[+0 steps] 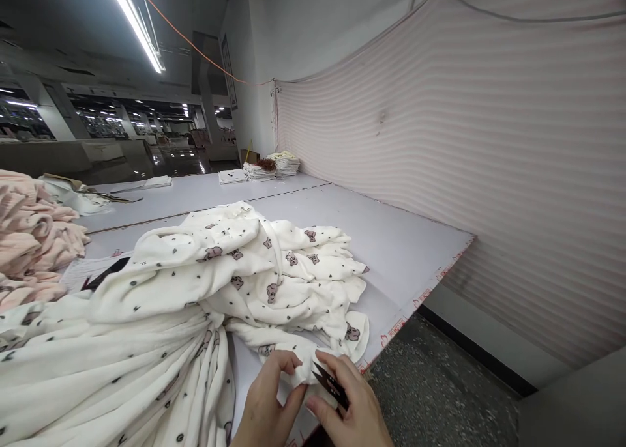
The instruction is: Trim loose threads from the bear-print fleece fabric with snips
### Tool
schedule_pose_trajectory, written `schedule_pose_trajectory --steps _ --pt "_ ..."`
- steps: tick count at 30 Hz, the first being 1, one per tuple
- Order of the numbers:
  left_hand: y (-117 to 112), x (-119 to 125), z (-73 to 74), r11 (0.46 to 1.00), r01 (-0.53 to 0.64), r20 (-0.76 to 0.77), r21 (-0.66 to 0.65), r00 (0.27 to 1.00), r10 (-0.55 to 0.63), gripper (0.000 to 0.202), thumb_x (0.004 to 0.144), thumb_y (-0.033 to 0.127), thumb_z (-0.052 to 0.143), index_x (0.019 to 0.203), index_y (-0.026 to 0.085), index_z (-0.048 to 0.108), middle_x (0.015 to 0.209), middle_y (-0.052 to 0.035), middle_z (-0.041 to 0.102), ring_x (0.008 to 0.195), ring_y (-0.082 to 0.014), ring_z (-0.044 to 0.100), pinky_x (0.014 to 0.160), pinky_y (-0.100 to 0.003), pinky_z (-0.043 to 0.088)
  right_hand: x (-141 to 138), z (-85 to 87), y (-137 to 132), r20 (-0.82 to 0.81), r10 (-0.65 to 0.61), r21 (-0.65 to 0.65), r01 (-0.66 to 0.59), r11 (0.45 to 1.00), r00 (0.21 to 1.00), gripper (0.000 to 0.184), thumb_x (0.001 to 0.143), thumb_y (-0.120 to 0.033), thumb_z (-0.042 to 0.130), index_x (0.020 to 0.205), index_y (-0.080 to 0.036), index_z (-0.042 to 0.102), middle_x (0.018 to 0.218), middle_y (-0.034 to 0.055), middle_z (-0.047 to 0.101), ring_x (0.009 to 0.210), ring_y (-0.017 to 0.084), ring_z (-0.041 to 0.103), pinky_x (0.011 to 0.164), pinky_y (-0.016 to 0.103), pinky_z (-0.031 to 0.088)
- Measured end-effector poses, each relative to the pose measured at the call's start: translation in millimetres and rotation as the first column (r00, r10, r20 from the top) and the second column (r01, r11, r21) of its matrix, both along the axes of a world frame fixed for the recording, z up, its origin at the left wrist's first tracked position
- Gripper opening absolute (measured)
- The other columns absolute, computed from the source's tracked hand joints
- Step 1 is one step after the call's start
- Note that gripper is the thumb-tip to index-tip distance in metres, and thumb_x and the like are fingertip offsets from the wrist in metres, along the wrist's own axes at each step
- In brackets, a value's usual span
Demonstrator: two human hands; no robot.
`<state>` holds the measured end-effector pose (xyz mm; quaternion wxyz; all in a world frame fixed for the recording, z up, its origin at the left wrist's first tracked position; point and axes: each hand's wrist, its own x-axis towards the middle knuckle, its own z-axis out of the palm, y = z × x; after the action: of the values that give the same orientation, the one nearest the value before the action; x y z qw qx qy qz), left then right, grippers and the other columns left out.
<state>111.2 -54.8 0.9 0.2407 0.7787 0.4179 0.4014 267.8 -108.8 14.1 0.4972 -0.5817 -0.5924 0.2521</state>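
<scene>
pinching white printed fabric (195, 290) in left hand (267, 400), grasping black snips (333, 386) in right hand (356, 401), at six o'clock, with pink fabric (36, 238) at nine o'clock.

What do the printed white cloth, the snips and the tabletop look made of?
Printed white cloth: probably soft plush fleece, matte, judging by thick rounded folds.
Snips in the right hand: likely dark metal, given the thin pointed blades.
Tabletop: smooth pale board or sheet; its flat, even surface leaves that open.
</scene>
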Motion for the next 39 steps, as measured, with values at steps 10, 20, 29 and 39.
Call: schedule_pose_trajectory --steps 10,20,29,39 --pt "1 -12 9.2 0.942 0.131 -0.072 0.310 0.991 -0.114 0.020 0.083 0.002 0.043 0.082 0.022 0.044 0.091 -0.0042 0.055 0.087 -0.0176 0.054 0.077 -0.029 0.046 -3 -5.7 3 -0.084 -0.011 0.105 0.020 0.994 0.996 0.017 0.090 -0.031 0.049 0.079 -0.021 0.056 0.073 -0.0005 0.055 0.067 0.014 0.055 0.061 0.021 0.040" --pt "-1 -7 8.8 0.952 0.219 0.276 -0.215 0.948 -0.156 0.006 0.084 0.020 0.057 0.079 0.020 0.054 0.086 -0.0033 0.063 0.080 -0.0170 0.057 0.072 -0.027 0.044 -2 -8.4 3 0.016 -0.070 -0.037 0.071 0.997 0.997 0.014 0.080 -0.026 0.061 0.094 -0.023 0.062 0.083 0.0015 0.063 0.077 0.018 0.061 0.070 0.023 0.046" --pt "6 0 5.1 0.435 0.557 0.686 -0.708 0.690 0.234 0.036 0.061 0.037 0.082 0.082 0.016 0.062 0.070 -0.0010 0.066 0.064 -0.0128 0.058 0.061 -0.022 0.040 -9 -14.3 10 -0.063 -0.012 0.147 0.021 0.989 0.998 0.013 0.083 -0.026 0.059 0.095 -0.023 0.064 0.092 0.0037 0.066 0.087 0.018 0.063 0.077 0.022 0.046" --pt "7 -7 2.5 0.580 0.411 0.487 -0.703 0.873 -0.029 0.038 0.068 0.046 0.075 0.084 0.013 0.066 0.065 0.0026 0.054 0.065 -0.0108 0.046 0.062 -0.021 0.034 -22 -27.3 15 -0.038 -0.114 -0.027 0.113 0.993 0.993 0.026 0.089 -0.041 0.048 0.078 -0.020 0.057 0.068 0.0003 0.062 0.063 0.015 0.059 0.060 0.021 0.043"
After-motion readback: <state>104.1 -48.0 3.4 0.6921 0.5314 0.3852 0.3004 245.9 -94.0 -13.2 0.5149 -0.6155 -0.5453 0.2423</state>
